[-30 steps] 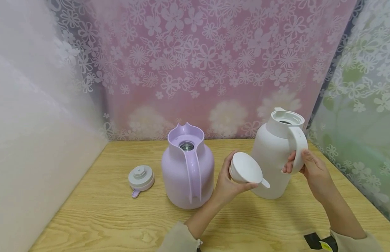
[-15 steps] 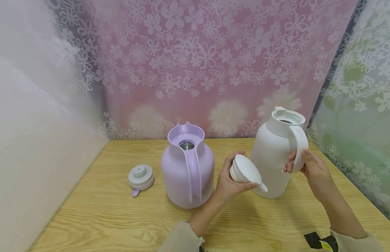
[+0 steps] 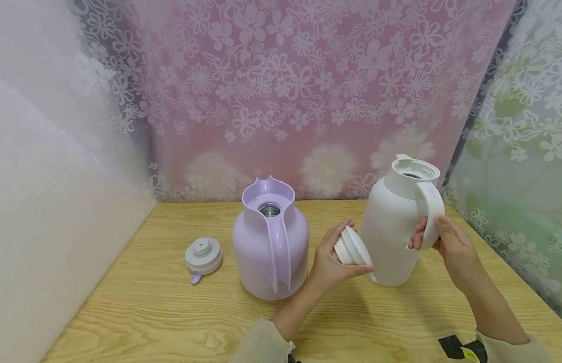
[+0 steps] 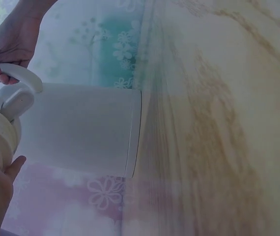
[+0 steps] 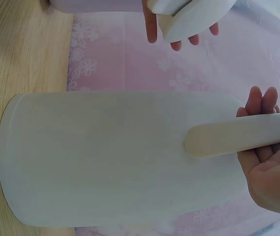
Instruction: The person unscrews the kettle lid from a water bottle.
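Observation:
My left hand [image 3: 329, 262] grips a white jug lid [image 3: 353, 248] with a ridged stopper side and a small tab, tilted so its flat top faces right. It hangs in front of the white thermos jug [image 3: 389, 232], whose mouth is uncovered. Around that jug's handle [image 3: 432, 212] curl the fingers of my right hand [image 3: 453, 247]; in the right wrist view, the fingers [image 5: 263, 101] pass behind the handle. The jug stands upright on the table. From the left wrist view, the lid [image 4: 2, 130] overlaps the jug's neck.
A lilac thermos jug [image 3: 271, 252], also uncovered, stands left of my left hand on the wooden table [image 3: 163, 322]. Farther left lies its grey and lilac lid [image 3: 203, 256], stopper side up. A pink floral curtain [image 3: 281, 101] hangs behind the table.
My left hand has turned the white lid, so its top went from facing me to facing right, with the ridged side now showing. The right hand and both jugs have stayed put.

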Demonstrator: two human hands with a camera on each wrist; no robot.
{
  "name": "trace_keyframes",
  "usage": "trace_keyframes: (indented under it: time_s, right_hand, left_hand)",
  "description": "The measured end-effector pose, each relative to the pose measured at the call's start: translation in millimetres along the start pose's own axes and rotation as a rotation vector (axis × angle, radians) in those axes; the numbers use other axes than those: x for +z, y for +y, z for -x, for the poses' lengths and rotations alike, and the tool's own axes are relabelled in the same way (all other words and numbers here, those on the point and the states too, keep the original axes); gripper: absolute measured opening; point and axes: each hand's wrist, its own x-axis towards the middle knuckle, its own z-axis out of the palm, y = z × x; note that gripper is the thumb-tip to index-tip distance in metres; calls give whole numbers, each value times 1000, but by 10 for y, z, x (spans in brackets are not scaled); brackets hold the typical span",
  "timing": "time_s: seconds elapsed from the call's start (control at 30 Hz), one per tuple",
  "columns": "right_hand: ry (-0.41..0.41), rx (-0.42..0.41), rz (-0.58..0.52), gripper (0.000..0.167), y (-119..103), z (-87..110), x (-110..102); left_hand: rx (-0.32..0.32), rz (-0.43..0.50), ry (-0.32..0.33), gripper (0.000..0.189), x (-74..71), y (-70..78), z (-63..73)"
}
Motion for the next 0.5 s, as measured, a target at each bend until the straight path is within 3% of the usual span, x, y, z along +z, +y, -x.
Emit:
trace_keyframes:
  time_s: [0.1,0.2,0.33,0.5]
  right_hand:
    - [-3,-2,2,35,3,-1,2]
    - [-1,3,9,35,-1,-2,6]
    - [8,9,13,35,-8,0,14]
    - [25,9,2,35,1,10,19]
  left_hand:
    - [-24,-94,-30,88,21,-86,-7]
    - [-104,-134,-71,90,41,-172,-13]
    - [-179,-214,-113,86,40,-182,-14]
    - [-131,-428,-195,83,37,-185,-19]
